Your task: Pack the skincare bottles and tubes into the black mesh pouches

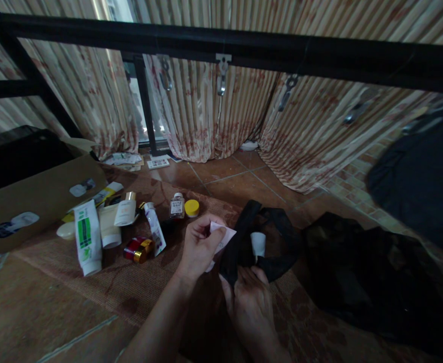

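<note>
Between the thumb and fingers of my left hand (201, 247) is a small pale slip of paper (223, 236). My right hand (250, 305) is closed on a black cloth loop (233, 252), which looks like a bag's strap or edge. Inside that loop shows a white cup-shaped piece (258, 244); whether my right fingers touch it I cannot tell. Left of my hands lie a purple-and-white tube (154, 227), a red jar with a gold lid (139, 250), a clear labelled bottle (176, 205) and a yellow round lid (191, 208).
A brown mat (138, 287) covers part of the tiled floor. On it at left are a green-and-white tube (88, 237) and a gold-capped bottle (125, 210), beside a cardboard box (43, 196). Dark bags (361, 282) lie at right. A black rail (244, 43) crosses before curtains (202, 116).
</note>
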A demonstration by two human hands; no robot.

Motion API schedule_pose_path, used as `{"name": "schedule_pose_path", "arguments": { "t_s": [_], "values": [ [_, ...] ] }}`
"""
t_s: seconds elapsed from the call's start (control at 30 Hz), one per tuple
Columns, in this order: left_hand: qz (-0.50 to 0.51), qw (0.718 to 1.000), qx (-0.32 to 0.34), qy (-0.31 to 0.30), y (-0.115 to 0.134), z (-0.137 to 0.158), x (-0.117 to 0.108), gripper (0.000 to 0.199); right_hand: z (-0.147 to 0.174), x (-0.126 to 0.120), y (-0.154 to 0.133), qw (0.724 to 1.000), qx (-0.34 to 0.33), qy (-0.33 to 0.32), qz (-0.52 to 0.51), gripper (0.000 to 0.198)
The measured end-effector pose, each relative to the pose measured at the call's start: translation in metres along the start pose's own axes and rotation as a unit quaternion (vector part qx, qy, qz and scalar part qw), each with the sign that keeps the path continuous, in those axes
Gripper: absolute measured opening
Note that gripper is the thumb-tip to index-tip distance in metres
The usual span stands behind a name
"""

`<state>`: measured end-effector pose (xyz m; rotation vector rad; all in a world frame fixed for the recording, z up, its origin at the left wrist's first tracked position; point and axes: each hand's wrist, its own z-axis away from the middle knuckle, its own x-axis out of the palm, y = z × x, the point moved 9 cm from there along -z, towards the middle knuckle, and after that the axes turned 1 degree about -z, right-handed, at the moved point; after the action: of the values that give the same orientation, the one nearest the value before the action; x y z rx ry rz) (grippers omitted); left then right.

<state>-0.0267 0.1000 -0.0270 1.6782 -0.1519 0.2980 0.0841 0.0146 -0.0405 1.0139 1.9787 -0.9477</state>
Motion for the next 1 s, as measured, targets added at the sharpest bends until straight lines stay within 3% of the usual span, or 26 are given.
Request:
{"name": "schedule_pose_path", "arguments": {
  "t_s": [0.43, 1.0],
  "values": [
    [0.006, 1.0, -0.011, -0.007, -0.002, 0.0, 0.001, 0.009, 0.001, 0.001, 0.0, 1.0, -0.005, -0.002, 0.002, 0.029],
    [-0.039, 0.992, -0.011, -0.116, 0.005, 0.006, 0.016, 0.012, -0.001, -0.002, -0.003, 1.0, -0.013, 0.007, -0.005, 0.031]
  ]
}}
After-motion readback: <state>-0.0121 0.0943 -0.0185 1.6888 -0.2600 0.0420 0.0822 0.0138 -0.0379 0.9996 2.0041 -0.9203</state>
